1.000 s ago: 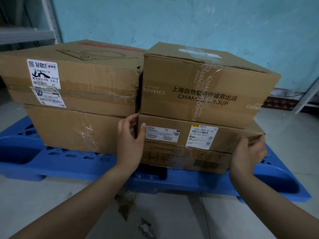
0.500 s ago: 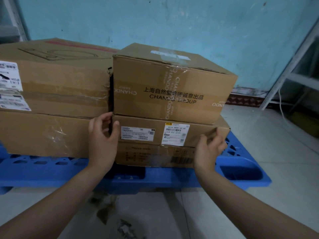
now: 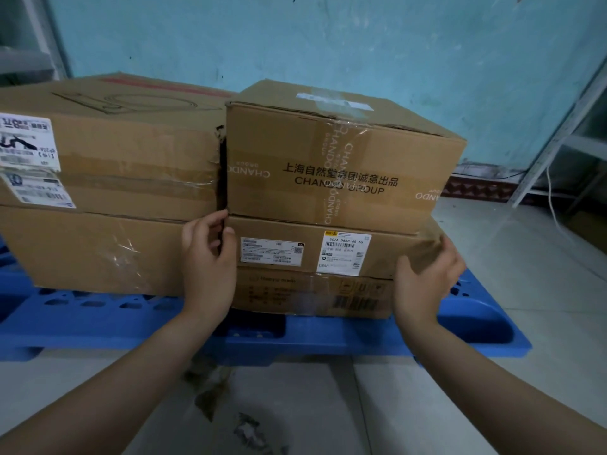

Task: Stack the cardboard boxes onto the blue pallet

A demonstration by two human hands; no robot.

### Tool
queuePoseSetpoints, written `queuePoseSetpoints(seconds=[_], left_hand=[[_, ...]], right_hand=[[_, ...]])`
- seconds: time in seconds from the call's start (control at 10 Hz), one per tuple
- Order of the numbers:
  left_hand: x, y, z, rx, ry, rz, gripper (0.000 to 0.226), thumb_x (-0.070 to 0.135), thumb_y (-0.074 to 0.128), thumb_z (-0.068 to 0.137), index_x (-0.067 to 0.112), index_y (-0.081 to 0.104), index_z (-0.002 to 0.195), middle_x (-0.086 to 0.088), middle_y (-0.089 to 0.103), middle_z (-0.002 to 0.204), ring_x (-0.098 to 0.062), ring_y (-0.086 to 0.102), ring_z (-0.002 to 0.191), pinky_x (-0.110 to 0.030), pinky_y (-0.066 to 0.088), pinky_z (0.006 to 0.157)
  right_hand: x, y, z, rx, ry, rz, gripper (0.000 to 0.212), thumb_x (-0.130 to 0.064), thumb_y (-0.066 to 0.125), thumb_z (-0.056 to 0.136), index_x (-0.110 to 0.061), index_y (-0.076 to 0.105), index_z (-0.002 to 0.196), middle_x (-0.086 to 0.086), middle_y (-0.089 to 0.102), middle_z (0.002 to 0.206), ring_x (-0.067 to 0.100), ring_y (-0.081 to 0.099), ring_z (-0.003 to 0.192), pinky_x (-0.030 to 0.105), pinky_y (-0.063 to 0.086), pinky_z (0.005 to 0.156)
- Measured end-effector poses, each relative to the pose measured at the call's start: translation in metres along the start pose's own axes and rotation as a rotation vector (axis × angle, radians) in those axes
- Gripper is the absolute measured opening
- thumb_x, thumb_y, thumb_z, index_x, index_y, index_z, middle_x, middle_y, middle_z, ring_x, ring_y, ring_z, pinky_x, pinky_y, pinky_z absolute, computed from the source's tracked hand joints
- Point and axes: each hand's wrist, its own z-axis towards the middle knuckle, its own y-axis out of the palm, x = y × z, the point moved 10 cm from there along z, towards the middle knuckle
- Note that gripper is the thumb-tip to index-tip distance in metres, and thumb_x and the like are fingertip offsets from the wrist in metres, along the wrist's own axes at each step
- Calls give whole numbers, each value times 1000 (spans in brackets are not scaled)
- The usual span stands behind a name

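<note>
A blue pallet (image 3: 98, 320) lies on the floor with two stacks of cardboard boxes on it. The left stack is a large lower box (image 3: 98, 254) under a large labelled box (image 3: 131, 152). On the right, a low bottom box (image 3: 312, 297) carries a flat box with white labels (image 3: 387, 254), and a Chando box (image 3: 328, 159) sits on top. My left hand (image 3: 207, 264) grips the flat box's left front corner, fingers in the gap between the stacks. My right hand (image 3: 423, 277) curls round its right front corner.
A turquoise wall stands right behind the stacks. A white metal shelf frame (image 3: 558, 126) and a loose white cable (image 3: 555, 205) are at the right. Another shelf post (image 3: 49, 37) is at the far left. Stained tile floor (image 3: 210, 389) lies in front of the pallet.
Both hands stay at the two ends of the flat labelled box. The view has swung to the right and drawn closer. The stacks look unmoved.
</note>
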Motion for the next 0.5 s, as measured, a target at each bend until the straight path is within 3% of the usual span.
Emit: queuePoseSetpoints(seconds=[0.1, 0.3, 0.4, 0.5], left_hand=[[15, -2, 5, 23, 28, -73, 26, 24, 45, 98, 26, 57, 121, 6, 51, 123, 2, 53, 107, -27, 47, 98], [84, 3, 36, 29, 254, -198, 31, 16, 39, 97, 21, 58, 121, -3, 59, 125, -9, 56, 115, -24, 44, 99], [111, -3, 48, 61, 343, -242, 31, 13, 39, 95, 17, 60, 117, -8, 61, 120, -15, 58, 112, -28, 46, 98], [129, -6, 62, 78, 264, -217, 33, 10, 38, 92, 21, 59, 116, -2, 61, 119, -9, 57, 113, -21, 44, 96]], right_hand=[[-41, 14, -14, -114, -201, 75, 67, -3, 55, 80, -21, 39, 142, 0, 30, 144, 14, 32, 136, 32, 27, 116], [-103, 47, -35, -267, -400, 230, 69, 8, 53, 83, -15, 37, 146, 7, 30, 148, 8, 31, 138, 5, 26, 108], [-130, 55, -51, -313, -482, 277, 66, 10, 52, 83, -10, 39, 144, 11, 33, 149, 6, 30, 140, 6, 23, 109], [-159, 63, -54, -339, -525, 273, 67, 5, 52, 82, -17, 36, 143, 6, 35, 149, 10, 29, 142, 19, 21, 117]])
